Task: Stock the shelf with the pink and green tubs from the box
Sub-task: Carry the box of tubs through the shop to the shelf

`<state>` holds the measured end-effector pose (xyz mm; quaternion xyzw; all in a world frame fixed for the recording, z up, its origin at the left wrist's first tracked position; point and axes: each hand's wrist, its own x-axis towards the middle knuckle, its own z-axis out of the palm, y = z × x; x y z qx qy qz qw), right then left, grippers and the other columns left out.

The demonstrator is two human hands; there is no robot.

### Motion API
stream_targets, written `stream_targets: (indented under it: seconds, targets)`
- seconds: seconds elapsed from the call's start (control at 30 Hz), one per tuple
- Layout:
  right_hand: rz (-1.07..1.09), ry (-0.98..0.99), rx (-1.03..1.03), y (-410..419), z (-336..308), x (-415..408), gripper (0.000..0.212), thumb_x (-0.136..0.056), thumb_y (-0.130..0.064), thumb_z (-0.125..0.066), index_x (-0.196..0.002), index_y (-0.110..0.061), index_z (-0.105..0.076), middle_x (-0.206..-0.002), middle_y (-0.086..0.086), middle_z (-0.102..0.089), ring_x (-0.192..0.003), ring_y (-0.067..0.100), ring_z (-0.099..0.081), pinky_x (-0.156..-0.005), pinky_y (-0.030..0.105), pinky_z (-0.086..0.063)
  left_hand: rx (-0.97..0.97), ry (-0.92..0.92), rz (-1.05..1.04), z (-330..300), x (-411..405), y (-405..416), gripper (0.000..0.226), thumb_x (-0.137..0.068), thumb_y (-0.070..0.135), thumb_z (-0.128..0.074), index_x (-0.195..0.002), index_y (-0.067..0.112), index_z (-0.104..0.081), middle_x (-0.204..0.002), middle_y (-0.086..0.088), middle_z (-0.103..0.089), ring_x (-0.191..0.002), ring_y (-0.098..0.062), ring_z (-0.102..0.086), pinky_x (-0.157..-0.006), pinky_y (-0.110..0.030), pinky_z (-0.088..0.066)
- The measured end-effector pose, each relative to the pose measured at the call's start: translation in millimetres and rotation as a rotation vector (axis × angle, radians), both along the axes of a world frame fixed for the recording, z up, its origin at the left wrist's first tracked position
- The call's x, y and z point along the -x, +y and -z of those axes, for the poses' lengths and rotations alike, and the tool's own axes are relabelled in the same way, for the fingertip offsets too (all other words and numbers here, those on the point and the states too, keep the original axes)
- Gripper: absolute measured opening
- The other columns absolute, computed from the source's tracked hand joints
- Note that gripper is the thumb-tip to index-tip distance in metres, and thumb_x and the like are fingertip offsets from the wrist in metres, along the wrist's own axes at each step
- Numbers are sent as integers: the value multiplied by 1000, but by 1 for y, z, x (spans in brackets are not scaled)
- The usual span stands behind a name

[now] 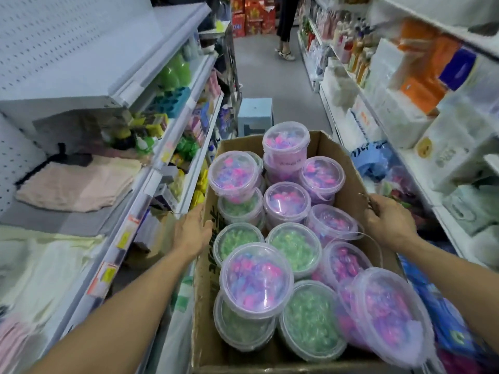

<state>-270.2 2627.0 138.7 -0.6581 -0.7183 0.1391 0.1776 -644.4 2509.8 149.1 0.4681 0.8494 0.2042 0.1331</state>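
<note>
A brown cardboard box (348, 168) fills the middle of the aisle in front of me. It holds several clear-lidded tubs, some with pink and purple contents (256, 276), some with green (295, 249). A few pink tubs are stacked on others at the far end (286, 143). My left hand (193, 232) is pressed flat against the box's left wall, fingers around its rim. My right hand (387, 215) grips the top edge of the right wall. The white shelf unit (151, 182) stands at my left.
The left shelves carry folded pink towels (78, 184), green and yellow goods and price tags. Right-hand shelves (421, 168) hold tissue packs and bottles. A pale blue stool (255, 116) stands beyond the box. A person's legs (286, 25) are far down the aisle.
</note>
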Motion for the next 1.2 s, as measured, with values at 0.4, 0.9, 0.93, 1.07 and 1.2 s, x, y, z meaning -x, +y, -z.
stream_targets:
  seconds: [0.4, 0.9, 0.93, 1.07, 1.2]
  targets:
    - [-42, 41, 9, 308, 11, 91, 12, -74, -28, -38, -71, -19, -45, -69, 8, -59, -67, 33, -57, -63, 42, -50, 22, 51, 18, 17, 102, 314, 55, -91, 32, -57, -143, 23, -42, -96, -5, -68, -94, -27, -61, -76, -34, -45]
    - [-12, 103, 10, 700, 14, 175, 26, -75, -33, -34, -85, -21, -56, -76, 5, -59, -72, 33, -54, -66, 37, -46, 10, 48, 24, 28, 184, 709, 55, -89, 28, -59, -142, 22, -44, -76, -9, -68, -84, -31, -64, -72, -38, -52]
    - [-19, 86, 11, 725, 15, 180, 23, -75, -33, -34, -83, -23, -53, -77, 5, -59, -71, 31, -52, -65, 36, -44, 3, 36, 19, 31, 187, 733, 55, -88, 27, -59, -141, 20, -45, -82, -12, -70, -87, -32, -65, -73, -38, -52]
    - [-35, 55, 2, 827, 25, 198, 28, -77, -34, -33, -90, -25, -56, -85, 11, -66, -74, 34, -55, -66, 35, -42, -31, -7, 0, 38, 199, 823, 52, -91, 22, -59, -141, 16, -46, -87, -15, -70, -89, -31, -64, -72, -35, -46]
    - [-32, 50, 0, 911, 35, 223, 33, -78, -36, -32, -95, -24, -58, -89, 14, -68, -81, 40, -59, -69, 38, -45, -8, 4, -20, 44, 219, 900, 53, -91, 21, -58, -142, 16, -44, -62, -5, -59, -74, -25, -58, -67, -31, -41]
